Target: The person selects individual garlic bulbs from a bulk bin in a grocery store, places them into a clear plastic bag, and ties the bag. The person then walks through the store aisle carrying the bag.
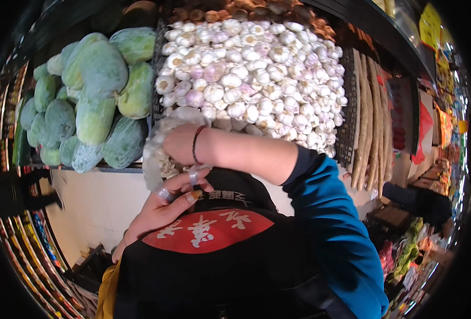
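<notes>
My right hand (181, 143), with a dark cord bracelet at the wrist, reaches into a clear plastic bag (152, 159); its fingers are hidden. Inside the bag, pale garlic or loose skins show below that hand. Below the bag is my left hand (175, 201), palm side up with curled fingers, and clear plastic or tape is wrapped round some of its fingers. Whether it grips the bag's edge is not plain. Heaped garlic bulbs (255, 75), white and purplish, fill the display in front of me, just beyond the bag.
Green wax gourds (95, 95) are piled on the left, past a black crate wall (155, 75). Long brown yams or similar roots (369, 119) lie to the right of the garlic. Shelves of goods line both sides. A person in dark clothes (423, 203) is at the right, and dark-clothed legs show at the left.
</notes>
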A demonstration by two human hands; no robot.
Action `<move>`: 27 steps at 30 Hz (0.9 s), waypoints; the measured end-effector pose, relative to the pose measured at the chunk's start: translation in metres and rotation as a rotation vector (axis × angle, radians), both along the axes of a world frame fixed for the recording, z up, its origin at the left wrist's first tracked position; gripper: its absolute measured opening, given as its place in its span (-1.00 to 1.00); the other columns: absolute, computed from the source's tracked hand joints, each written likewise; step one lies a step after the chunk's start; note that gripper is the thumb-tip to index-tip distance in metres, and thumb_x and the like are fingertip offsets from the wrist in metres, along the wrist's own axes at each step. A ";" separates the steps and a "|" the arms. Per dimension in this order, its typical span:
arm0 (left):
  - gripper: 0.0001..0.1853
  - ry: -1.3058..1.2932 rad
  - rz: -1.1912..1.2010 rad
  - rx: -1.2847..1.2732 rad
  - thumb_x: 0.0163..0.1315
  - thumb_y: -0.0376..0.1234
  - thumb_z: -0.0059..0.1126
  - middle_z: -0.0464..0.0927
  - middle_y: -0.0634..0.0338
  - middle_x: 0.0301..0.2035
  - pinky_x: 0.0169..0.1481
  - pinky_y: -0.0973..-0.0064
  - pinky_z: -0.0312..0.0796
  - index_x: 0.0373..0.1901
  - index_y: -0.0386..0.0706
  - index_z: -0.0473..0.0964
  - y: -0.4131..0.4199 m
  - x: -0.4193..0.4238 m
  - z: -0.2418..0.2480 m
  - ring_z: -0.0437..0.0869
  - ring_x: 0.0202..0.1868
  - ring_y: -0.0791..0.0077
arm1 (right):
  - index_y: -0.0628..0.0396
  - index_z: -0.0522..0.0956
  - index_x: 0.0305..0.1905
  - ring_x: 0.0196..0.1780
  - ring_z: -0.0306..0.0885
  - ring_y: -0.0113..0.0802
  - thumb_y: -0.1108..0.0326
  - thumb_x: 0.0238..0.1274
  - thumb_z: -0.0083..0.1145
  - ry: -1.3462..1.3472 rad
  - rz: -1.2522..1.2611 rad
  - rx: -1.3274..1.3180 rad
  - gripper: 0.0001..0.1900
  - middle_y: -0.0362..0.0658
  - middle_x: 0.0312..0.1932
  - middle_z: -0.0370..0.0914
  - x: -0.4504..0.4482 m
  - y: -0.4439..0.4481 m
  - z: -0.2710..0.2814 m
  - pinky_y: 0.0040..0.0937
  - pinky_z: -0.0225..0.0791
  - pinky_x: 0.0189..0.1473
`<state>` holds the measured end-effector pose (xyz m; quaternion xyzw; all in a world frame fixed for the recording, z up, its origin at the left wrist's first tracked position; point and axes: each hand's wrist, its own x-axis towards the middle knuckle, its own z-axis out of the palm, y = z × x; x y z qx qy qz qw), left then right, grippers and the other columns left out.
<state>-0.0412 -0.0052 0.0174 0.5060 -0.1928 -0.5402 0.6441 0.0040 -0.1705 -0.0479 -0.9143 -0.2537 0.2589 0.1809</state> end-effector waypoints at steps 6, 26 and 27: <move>-0.59 -0.052 0.066 -0.119 0.45 -0.41 -0.09 0.55 -0.02 -0.07 -0.25 0.64 0.36 0.30 -0.29 0.32 0.006 0.003 -0.027 0.46 -0.40 0.57 | 0.13 0.64 -0.19 -0.18 0.63 -0.06 0.34 0.16 0.13 -0.297 -0.475 0.737 -0.82 0.00 -0.23 0.65 -0.022 -0.012 -0.017 -0.28 0.48 -0.13; -0.55 -0.035 0.305 -0.129 0.44 -0.29 -0.10 0.47 0.15 -0.39 -0.44 0.69 0.23 0.29 -0.30 0.33 0.014 0.006 -0.025 0.36 -0.55 0.57 | -0.06 0.31 0.38 0.52 -0.09 0.08 -0.30 -0.07 0.27 -1.024 -1.040 -0.163 -0.09 -0.05 0.48 0.09 -0.098 -0.170 -0.131 0.37 -0.42 0.40; -0.55 -0.028 0.311 -0.128 0.44 -0.29 -0.10 0.47 0.15 -0.39 -0.44 0.68 0.23 0.29 -0.30 0.33 0.014 0.005 -0.025 0.37 -0.55 0.57 | -0.11 0.32 0.37 0.51 -0.07 0.11 -0.30 -0.07 0.27 -1.036 -0.956 -0.185 -0.11 -0.05 0.48 0.10 -0.092 -0.181 -0.129 0.36 -0.36 0.40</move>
